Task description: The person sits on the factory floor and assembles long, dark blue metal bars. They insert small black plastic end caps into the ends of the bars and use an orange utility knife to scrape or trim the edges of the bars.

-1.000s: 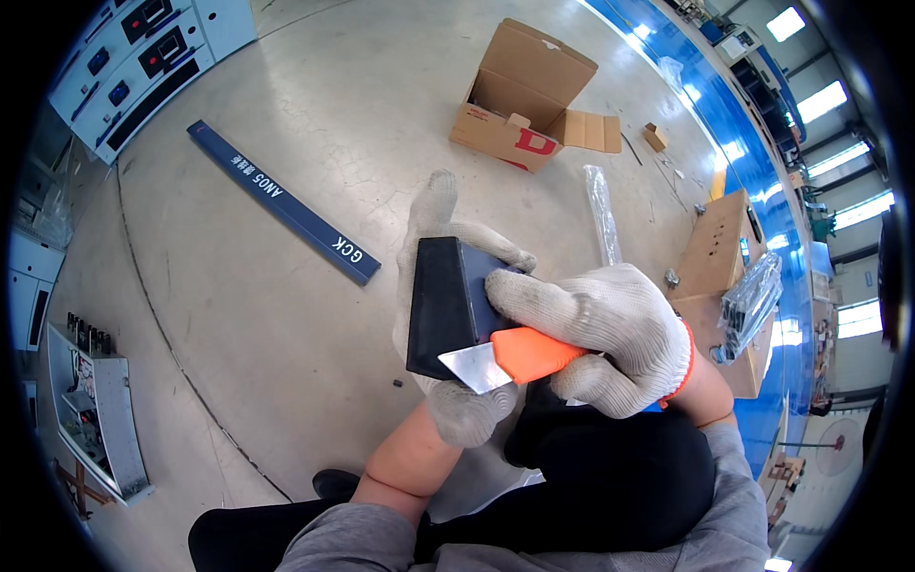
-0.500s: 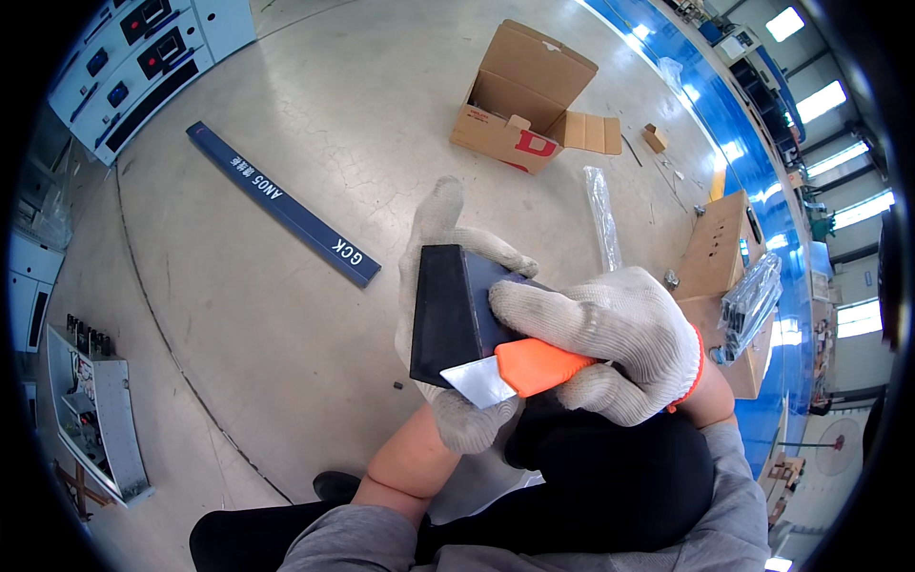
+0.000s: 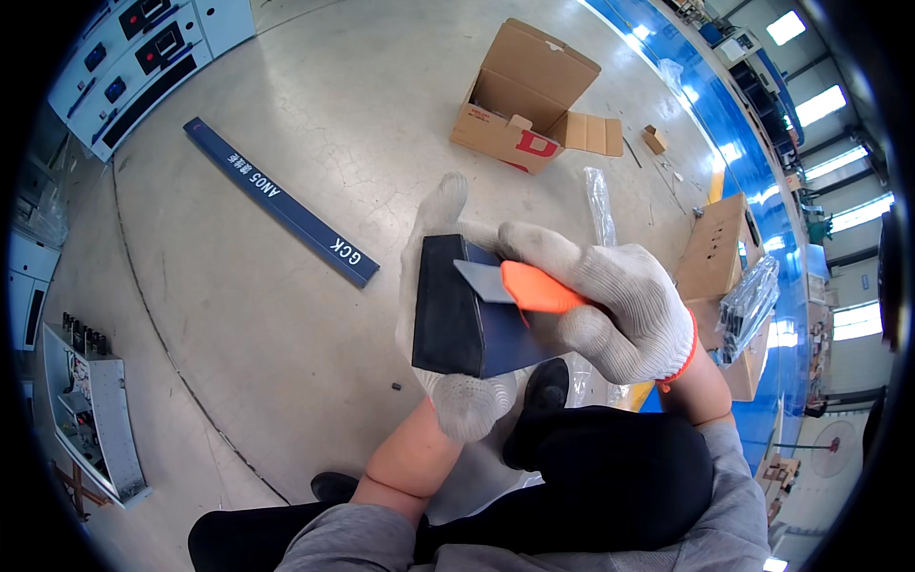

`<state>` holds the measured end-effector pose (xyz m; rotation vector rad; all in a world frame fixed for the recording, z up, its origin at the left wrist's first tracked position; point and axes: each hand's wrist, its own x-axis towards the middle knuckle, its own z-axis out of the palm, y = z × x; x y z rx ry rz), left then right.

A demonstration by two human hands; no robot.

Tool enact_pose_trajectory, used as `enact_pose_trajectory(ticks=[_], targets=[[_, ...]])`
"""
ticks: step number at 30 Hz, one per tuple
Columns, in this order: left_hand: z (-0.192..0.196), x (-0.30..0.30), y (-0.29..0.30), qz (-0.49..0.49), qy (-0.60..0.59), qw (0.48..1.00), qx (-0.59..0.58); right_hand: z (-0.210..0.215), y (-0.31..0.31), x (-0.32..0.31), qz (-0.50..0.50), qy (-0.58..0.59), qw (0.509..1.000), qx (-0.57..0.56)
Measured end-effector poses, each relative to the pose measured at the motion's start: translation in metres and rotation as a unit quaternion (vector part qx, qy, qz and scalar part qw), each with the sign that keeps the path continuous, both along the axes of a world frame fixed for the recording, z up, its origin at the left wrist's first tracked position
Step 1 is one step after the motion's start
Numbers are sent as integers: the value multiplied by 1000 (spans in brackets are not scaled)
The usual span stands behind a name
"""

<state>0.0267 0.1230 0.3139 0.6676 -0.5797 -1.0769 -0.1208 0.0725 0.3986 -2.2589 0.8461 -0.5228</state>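
Observation:
In my gloved left hand is a dark navy bar with a black end cap; the thumb is below it and the other fingers are mostly hidden behind. My right hand, also gloved, grips an orange utility knife. The knife's metal blade lies at the edge where the black end meets the navy side, pointing left. How far the bar reaches beneath my right hand is hidden.
A navy strip with white lettering lies on the floor at left. Beyond my hands stands an open cardboard box. Clear plastic wrap and another carton are at right. Cabinets stand far left.
My right hand has moved the knife up along the bar, from the lower corner of the black end to near its top. The left hand keeps its hold, the bar slightly turned.

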Motion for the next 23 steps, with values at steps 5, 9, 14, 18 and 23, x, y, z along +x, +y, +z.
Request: enact_pose_trajectory(ticks=[5, 9, 14, 18, 23], targets=[[-4, 6, -2, -37, 68, 997, -24, 8, 1, -1, 34, 44, 998, 4], [-4, 0, -4, -56, 164, 984, -29, 1, -3, 3, 12, 12, 1000, -21], [-23, 2, -9, -3, -67, 996, -62, 3, -4, 2, 30, 25, 999, -28], [-39, 3, -11, 11, -192, 975, -108, 7, -5, -1, 65, 50, 995, -62], [-65, -10, -18, -14, -133, 982, -131, -3, -9, -1, 30, 24, 994, -101]])
